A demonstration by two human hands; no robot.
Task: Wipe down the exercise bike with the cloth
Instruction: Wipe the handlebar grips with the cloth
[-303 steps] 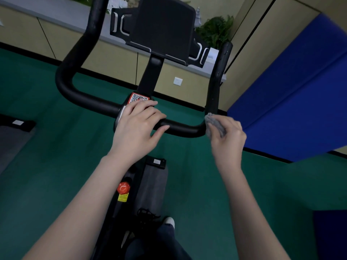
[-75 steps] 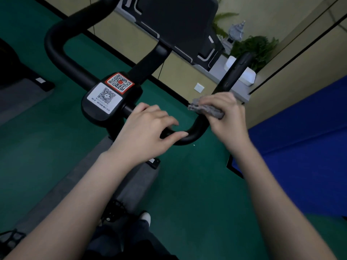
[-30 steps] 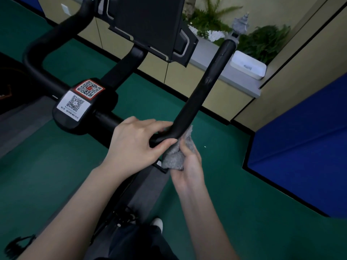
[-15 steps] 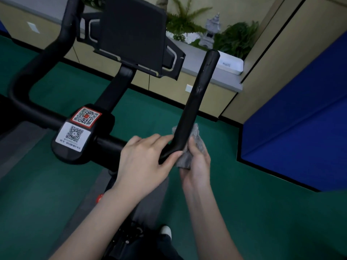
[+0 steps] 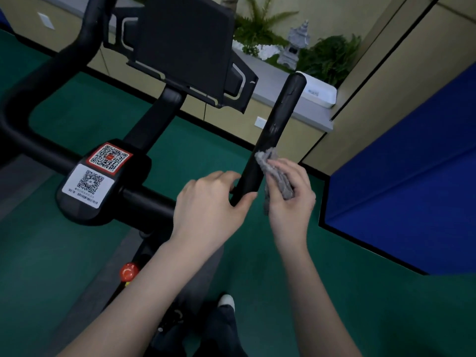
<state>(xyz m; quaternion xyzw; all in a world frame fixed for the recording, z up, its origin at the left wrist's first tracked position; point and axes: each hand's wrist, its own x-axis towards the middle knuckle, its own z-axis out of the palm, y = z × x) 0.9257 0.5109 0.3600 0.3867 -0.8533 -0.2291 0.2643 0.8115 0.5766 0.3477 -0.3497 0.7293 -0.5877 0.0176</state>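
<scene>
Bike (image 5: 154, 124) stands on the green floor (image 5: 283, 292), seen from above its handlebar, with the black right horn (image 5: 275, 119) rising toward the far counter (image 5: 273, 81). The grey cloth (image 5: 277, 176) lies bunched against the right side of that horn, low down near the bend. The right hand (image 5: 291, 202) holds it there, its fingers (image 5: 288, 168) curled over the cloth and clamping it to the palm, the top edge of the cloth touching the horn. The left hand (image 5: 213, 204) grips the bend just beside it, fingers wrapped over the bar and the thumb closed round the near side. The two hands are close together but apart.

Left of them, along the crossbar, sits a black hub (image 5: 123, 181) bearing a red-bordered QR sticker (image 5: 109, 158) and a white QR sticker (image 5: 88, 185). From behind the hub a stem leads up to a dark screen holder (image 5: 185, 39). Below the hub, a red knob (image 5: 128, 271) shows on the frame, and a shoe (image 5: 226, 301) shows near the bottom.

On the grey counter stand green plants (image 5: 332, 55), a small stone lantern (image 5: 296, 45) and a white tray (image 5: 322, 92). Beige cabinets run under it, with a wall socket (image 5: 260, 122) on one front. A blue panel (image 5: 401, 181) fills the right side.
</scene>
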